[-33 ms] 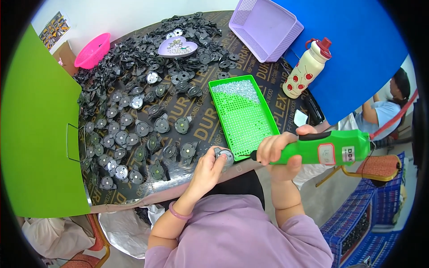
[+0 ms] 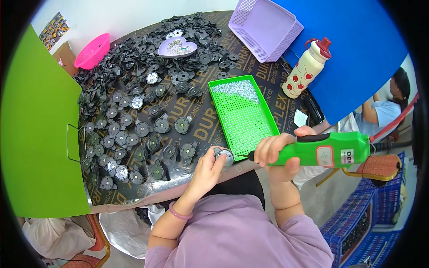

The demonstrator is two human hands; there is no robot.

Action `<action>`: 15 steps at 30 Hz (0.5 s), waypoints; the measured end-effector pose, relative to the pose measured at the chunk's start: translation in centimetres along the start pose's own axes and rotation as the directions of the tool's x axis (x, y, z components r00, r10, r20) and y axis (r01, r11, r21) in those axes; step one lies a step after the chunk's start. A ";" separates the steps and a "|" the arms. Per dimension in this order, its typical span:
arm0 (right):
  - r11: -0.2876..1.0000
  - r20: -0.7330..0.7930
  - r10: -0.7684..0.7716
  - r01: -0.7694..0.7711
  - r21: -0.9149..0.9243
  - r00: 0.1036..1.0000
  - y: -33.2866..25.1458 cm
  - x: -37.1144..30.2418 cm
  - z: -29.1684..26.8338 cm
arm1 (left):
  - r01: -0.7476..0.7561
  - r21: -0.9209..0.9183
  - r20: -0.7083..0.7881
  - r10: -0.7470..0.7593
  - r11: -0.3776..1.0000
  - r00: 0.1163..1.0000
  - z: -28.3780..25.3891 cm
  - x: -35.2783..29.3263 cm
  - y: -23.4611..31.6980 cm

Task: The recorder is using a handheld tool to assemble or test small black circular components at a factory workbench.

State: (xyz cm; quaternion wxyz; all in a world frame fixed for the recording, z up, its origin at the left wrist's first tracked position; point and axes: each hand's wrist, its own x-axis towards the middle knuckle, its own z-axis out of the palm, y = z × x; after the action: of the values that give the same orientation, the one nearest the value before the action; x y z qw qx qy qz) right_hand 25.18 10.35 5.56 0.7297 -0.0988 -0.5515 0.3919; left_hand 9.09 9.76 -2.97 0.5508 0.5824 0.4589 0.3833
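Note:
My left hand (image 2: 209, 167) pinches a round dark part with a silvery disc (image 2: 225, 157) at the table's front edge. My right hand (image 2: 279, 154) is wrapped round a green electric screwdriver (image 2: 308, 149), held level with its tip pointing left. The bit reaches toward the part; whether it touches cannot be made out. Just beyond both hands lies a green perforated tray (image 2: 246, 118), with small silvery screws (image 2: 239, 89) heaped at its far end. Left of it several similar round dark parts (image 2: 182, 125) are spread over the table.
A big pile of black parts (image 2: 134, 58) covers the back left, with a heart-shaped purple dish (image 2: 165, 50) on it. Beside it stands a pink basket (image 2: 93, 51). Behind the tray are a purple basket (image 2: 268, 27) and a cream bottle (image 2: 306, 69). A person (image 2: 380, 109) sits far right.
The rear of the screwdriver has shifted slightly to the right and down, and its casing is turned a little. My left hand and the part stay in place.

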 end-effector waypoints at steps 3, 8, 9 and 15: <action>1.000 0.012 0.006 -0.006 -0.023 1.000 0.6 -0.3 0.4 | 0.006 0.005 -0.022 -0.006 1.000 1.000 0.1 0.1 0.6; 0.999 0.013 0.027 -0.026 -0.040 1.000 1.5 -0.6 0.4 | 0.075 -0.012 -0.023 -0.076 0.997 0.997 0.0 0.0 1.0; 0.999 0.023 0.031 -0.030 -0.038 0.999 1.7 -0.7 0.3 | 0.078 -0.012 -0.024 -0.078 0.997 0.997 0.0 0.0 1.0; 0.998 0.057 0.067 -0.067 -0.009 0.996 2.0 -0.9 0.8 | 0.001 -0.043 -0.030 -0.003 0.999 1.000 -0.1 -0.3 0.6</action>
State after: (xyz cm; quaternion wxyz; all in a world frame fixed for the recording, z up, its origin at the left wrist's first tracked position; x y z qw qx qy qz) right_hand 23.42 10.83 4.03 0.6998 -0.1089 -0.5699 0.4168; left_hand 9.02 9.55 -2.33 0.5566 0.5639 0.4593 0.4014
